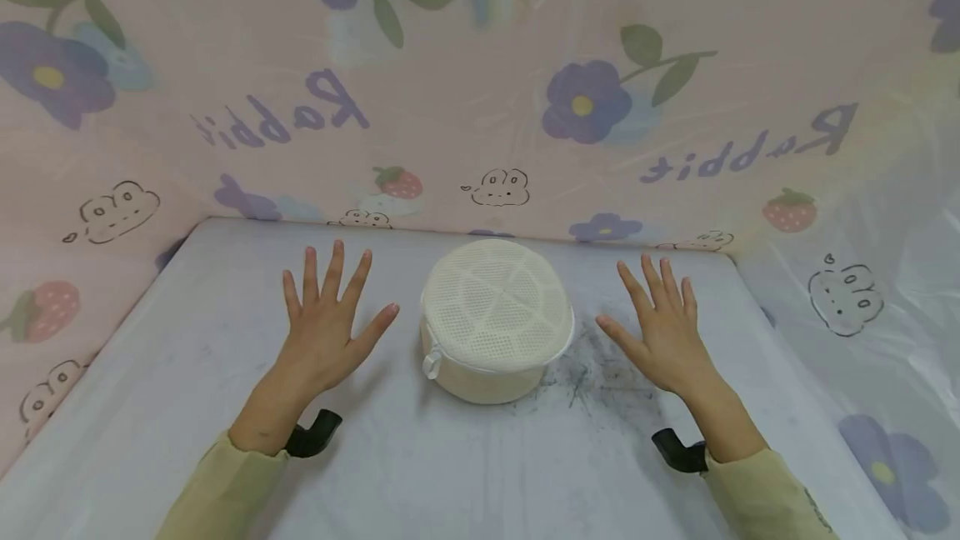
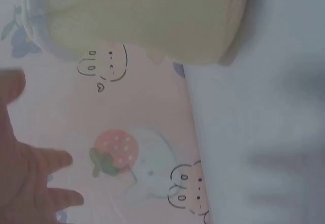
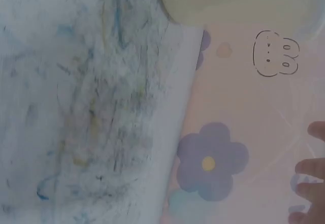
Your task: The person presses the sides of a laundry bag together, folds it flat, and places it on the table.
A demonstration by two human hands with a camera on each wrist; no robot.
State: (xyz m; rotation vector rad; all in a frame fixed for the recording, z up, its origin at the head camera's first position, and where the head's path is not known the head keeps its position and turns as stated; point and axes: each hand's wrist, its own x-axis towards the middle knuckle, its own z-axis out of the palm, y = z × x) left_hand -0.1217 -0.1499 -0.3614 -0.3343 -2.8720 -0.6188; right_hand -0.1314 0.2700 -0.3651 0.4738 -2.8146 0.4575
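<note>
Our left hand (image 1: 321,347) and right hand (image 1: 667,347) are spread wide, backs showing, fingers straight and apart; neither has hold of anything. Between them, touching neither, a round cream bag (image 1: 497,307) stands upright on the white table (image 1: 450,482), near its far edge. Just to the right of the bag are dark smudges (image 1: 592,373) on the table.

We judge the bag to be light and hard to break: its top is open mesh, and its side looks like soft cloth that sags and creases in the left wrist view. The rim seems firmer, so we would cup it from both sides just under that edge, pressing gently because the wall could cave in. Cloth should give fair grip rather than slip. A small tab (image 1: 432,363) at the near left of the rim offers a fingertip pinch.
</note>
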